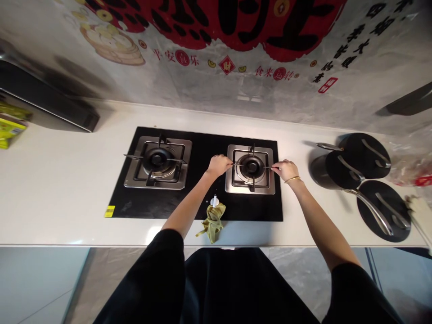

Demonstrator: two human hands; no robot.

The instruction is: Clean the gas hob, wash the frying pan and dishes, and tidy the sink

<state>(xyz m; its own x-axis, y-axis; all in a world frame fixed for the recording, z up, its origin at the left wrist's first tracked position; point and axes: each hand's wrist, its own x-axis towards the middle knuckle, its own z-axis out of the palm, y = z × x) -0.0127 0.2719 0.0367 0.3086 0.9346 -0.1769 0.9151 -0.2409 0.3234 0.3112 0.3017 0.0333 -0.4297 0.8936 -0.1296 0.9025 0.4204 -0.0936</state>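
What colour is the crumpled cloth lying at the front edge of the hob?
The cloth is a yellowish olive green, shown best in the head view.

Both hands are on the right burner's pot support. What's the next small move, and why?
Probably lift the pot support straight up and level: left hand and right hand each pinch an opposite prong, and the green cloth lies close by at the front of the hob.

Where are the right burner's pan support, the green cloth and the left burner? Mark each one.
pan support (252, 149): head view, its rear prong.
green cloth (213, 222): head view, middle of the bundle.
left burner (158, 158): head view, its black centre cap.
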